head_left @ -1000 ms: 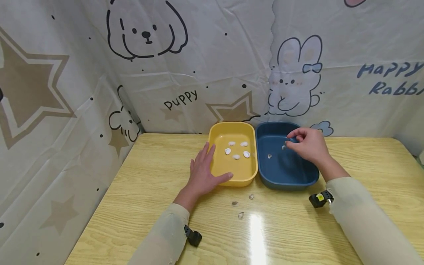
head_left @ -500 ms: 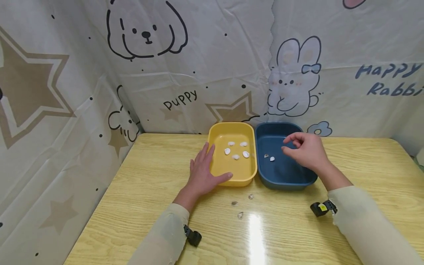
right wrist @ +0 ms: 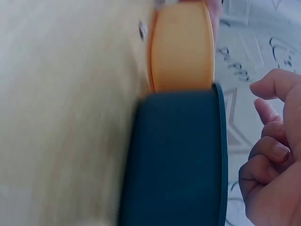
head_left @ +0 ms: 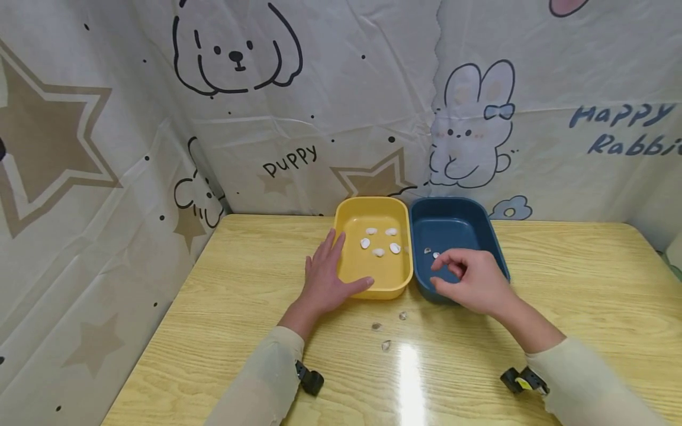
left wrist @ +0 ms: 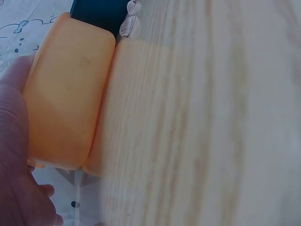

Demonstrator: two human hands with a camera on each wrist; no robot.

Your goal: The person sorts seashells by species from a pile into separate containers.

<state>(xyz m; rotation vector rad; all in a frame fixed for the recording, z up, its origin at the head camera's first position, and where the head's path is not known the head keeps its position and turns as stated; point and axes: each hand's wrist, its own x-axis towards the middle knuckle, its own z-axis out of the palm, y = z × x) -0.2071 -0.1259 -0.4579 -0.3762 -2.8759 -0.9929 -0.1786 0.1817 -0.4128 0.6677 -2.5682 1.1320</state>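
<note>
Left hand: fingers spread along the outer wall of the yellow tray, thumb over the near rim; steadying it, I'd say, not clamping. Five white shells lie in that tray, right of the left fingers. Right hand: above the near end of the blue tray, fingers bent, thumb and index apart, nothing between them. Two small shells sit in the blue tray just past the right fingertips, one partly hidden. Three loose shells lie on the table between the hands, nearer the body than both trays. Risks, my read: low right knuckles could clip the blue rim and shove it into yellow; a heavy left thumb could tilt or drag yellow, sliding its shells; the loose ones look thin and flat, so a sloppy pinch could skid or crack one.
</note>
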